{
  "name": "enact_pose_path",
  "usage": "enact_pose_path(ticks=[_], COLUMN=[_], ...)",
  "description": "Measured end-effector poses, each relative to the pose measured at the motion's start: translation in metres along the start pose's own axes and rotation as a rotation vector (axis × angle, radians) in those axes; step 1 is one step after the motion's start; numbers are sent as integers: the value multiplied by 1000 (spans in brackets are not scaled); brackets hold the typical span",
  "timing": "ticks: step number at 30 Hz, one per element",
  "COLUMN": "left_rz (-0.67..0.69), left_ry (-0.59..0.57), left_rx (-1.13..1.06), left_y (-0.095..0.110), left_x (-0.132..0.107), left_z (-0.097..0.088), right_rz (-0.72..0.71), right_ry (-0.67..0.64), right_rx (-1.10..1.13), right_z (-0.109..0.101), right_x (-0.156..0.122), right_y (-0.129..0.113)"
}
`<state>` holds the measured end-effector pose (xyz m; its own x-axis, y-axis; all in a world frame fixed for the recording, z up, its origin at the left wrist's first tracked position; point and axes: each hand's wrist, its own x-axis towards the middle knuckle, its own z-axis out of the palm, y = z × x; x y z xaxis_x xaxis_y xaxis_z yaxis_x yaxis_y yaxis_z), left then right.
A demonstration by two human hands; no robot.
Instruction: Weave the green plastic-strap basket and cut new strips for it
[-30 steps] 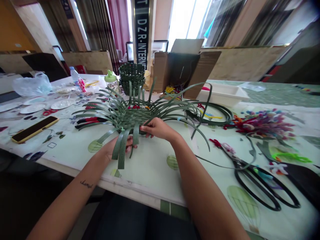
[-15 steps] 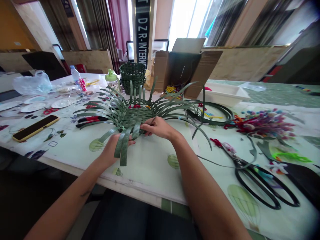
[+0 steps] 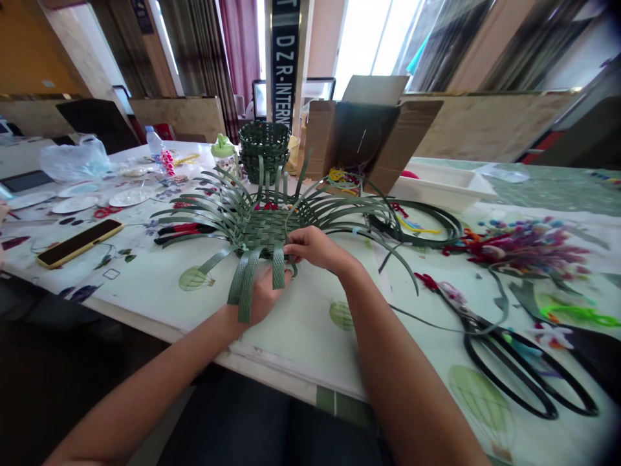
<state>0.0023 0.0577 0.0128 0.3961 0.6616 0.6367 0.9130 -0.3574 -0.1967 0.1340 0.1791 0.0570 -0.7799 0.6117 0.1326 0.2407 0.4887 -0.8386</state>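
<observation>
A flat woven base of dark green strips (image 3: 264, 228) lies on the table, its loose strip ends fanning out on all sides. My left hand (image 3: 262, 294) sits under the near strip ends, fingers curled up around them. My right hand (image 3: 313, 248) is at the near edge of the weave, fingers pinched on a strip there.
A finished green woven basket (image 3: 264, 149) and an open cardboard box (image 3: 369, 139) stand behind. Large black scissors (image 3: 514, 359) lie at right near coloured pipe cleaners (image 3: 521, 243). A phone (image 3: 80, 241), red-handled pliers (image 3: 182, 231), paper plates and a white tray (image 3: 439, 184) are also on the table.
My left hand has slid right under the near strip ends, closer to my right hand. My right hand stays at the weave's near edge.
</observation>
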Motion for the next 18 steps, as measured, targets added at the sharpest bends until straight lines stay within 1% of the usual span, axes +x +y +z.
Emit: enact_pose_path(ticks=[2,4,5,8,10,11,13,17,18], left_rz=[7,-19,-42,-124,-160,-164,-177,-289,-331], left_ry=[-4,-29,-56,-194,-265,-283,-299,-295,-288], left_rx=[-20,-101,-158,-341,-410,-424,-449,-509,-552], left_y=[-1,-1,0,1,0,-2,-7,-20,-23], left_x=[1,0,-1,-1,-1,0,1,2,2], left_z=[-1,-3,-3,-3,-2,-3,-3,-4,-3], right_rz=[3,14,17,20,26,30,39,51,52], right_ry=[-1,-6,-9,-25,-32,-30,-14,15,12], right_rx=[11,28,36,61,74,79,90,161,184], right_z=[0,0,0,-1,-1,0,0,1,1], right_x=[2,2,3,2,1,1,1,2,2], right_y=[3,5,5,5,4,4,4,8,8])
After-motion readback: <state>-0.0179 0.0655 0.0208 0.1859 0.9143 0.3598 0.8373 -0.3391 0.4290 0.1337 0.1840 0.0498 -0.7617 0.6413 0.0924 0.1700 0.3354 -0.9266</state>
